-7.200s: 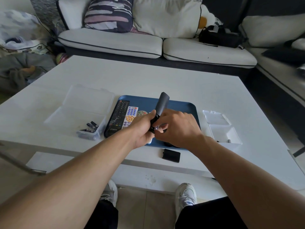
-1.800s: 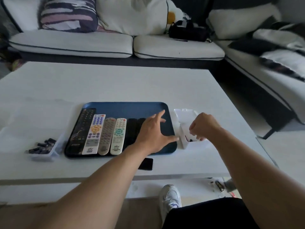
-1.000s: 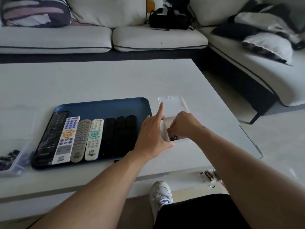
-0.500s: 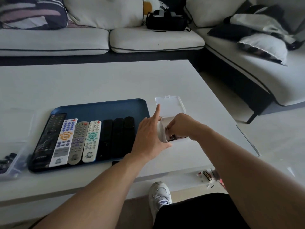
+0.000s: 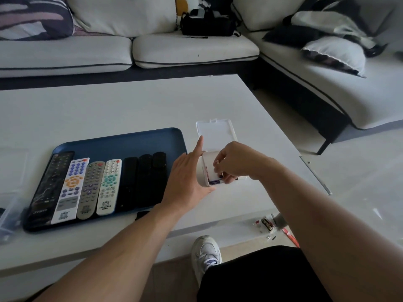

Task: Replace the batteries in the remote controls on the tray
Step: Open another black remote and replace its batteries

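Note:
A blue tray [image 5: 122, 136] on the white table holds several remotes side by side: a long black one [image 5: 52, 184], a white one with orange keys [image 5: 70, 188], a grey one [image 5: 91, 188], a white one with teal keys [image 5: 109, 186] and three black ones [image 5: 144, 179]. Right of the tray stands a small clear box [image 5: 205, 168] with its lid [image 5: 216, 136] folded back. My left hand [image 5: 187, 177] presses flat against the box's left side, fingers straight. My right hand [image 5: 235, 164] reaches into the box and pinches a battery [image 5: 214, 182] there.
A black battery cover [image 5: 141, 214] lies on the table just in front of the tray. A clear box with dark batteries [image 5: 6, 216] sits at the left edge. A sofa runs behind and to the right. Wrappers [image 5: 267, 224] litter the floor near my shoe [image 5: 207, 253].
The black remote I held is back on the tray. My left hand went from the tray to the box's side. My right hand stays inside the box, fingers working at the batteries.

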Demonstrator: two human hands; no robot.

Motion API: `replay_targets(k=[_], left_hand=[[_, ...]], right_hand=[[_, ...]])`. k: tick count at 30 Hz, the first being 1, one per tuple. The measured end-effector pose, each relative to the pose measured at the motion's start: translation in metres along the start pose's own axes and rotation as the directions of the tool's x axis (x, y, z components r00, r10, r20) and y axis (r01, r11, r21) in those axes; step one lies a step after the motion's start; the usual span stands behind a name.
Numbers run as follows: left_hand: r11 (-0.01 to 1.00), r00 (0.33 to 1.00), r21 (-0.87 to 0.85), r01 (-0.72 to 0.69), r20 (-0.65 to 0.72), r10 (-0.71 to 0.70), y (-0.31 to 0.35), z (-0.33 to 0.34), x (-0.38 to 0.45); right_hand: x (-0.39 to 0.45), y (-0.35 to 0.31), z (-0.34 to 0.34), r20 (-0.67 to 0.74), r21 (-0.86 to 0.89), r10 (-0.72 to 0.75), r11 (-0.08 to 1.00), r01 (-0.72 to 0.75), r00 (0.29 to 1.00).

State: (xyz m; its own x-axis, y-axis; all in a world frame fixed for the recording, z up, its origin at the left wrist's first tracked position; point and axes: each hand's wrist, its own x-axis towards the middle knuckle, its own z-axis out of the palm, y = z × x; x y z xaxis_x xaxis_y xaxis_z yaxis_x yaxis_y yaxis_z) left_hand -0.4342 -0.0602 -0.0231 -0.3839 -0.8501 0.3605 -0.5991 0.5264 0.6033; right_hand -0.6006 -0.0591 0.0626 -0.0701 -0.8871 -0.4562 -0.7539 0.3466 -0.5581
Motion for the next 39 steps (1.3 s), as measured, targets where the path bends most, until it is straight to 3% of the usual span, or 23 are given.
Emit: replay_targets(k=[6,12,15,17,20,23,25,27,29,34,37,39], left_hand=[[0.999,0.999,-0.013,0.049,0.004,-0.049,0.011,-0.004,-0.002],[0.992,0.993,-0.024,0.120,0.015,-0.120,0.013,-0.005,-0.001],[0.987,0.988,-0.044,0.155,0.019,-0.154,0.013,-0.007,0.001],[0.982,0.983,-0.062,0.178,0.047,-0.176,0.012,-0.007,0.004],[0.967,0.969,-0.113,0.230,0.118,-0.217,0.005,-0.007,0.010],[0.952,0.951,-0.110,0.285,0.155,-0.267,0.003,-0.005,0.014],[0.946,0.944,-0.114,0.302,0.178,-0.279,0.003,-0.006,0.015],[0.945,0.935,-0.099,0.312,0.206,-0.287,0.001,-0.010,0.014],[0.945,0.926,-0.069,0.319,0.233,-0.296,-0.007,-0.018,0.012],[0.936,0.918,-0.006,0.352,0.197,-0.344,-0.025,-0.056,0.003],[0.933,0.933,0.028,0.359,-0.006,-0.359,-0.042,-0.092,-0.009],[0.910,0.905,0.007,0.415,-0.107,-0.412,-0.054,-0.113,-0.017]], right_hand=[[0.016,-0.007,0.030,-0.179,-0.214,-0.081,0.976,0.042,0.980],[0.019,-0.005,0.028,-0.093,0.025,-0.040,0.999,0.042,0.995],[0.016,-0.003,0.026,-0.056,0.032,-0.055,0.998,0.057,0.997],[0.012,-0.003,0.025,-0.068,0.045,-0.057,0.997,0.060,0.996],[0.010,-0.003,0.018,-0.128,0.254,-0.040,0.965,0.072,0.991],[0.007,-0.007,0.010,-0.117,0.568,0.029,0.822,0.043,0.993],[0.001,-0.012,0.005,-0.048,0.803,0.035,0.596,0.018,0.998],[-0.003,-0.017,0.002,-0.002,0.924,0.030,0.382,-0.009,1.000],[-0.006,-0.023,0.002,0.033,0.953,0.021,0.300,-0.038,0.999],[-0.005,-0.041,0.015,0.138,0.920,-0.061,0.379,-0.105,0.988],[-0.008,-0.065,0.033,0.199,0.836,-0.111,0.538,-0.109,0.974],[-0.010,-0.078,0.046,0.242,0.771,-0.139,0.628,-0.103,0.960]])
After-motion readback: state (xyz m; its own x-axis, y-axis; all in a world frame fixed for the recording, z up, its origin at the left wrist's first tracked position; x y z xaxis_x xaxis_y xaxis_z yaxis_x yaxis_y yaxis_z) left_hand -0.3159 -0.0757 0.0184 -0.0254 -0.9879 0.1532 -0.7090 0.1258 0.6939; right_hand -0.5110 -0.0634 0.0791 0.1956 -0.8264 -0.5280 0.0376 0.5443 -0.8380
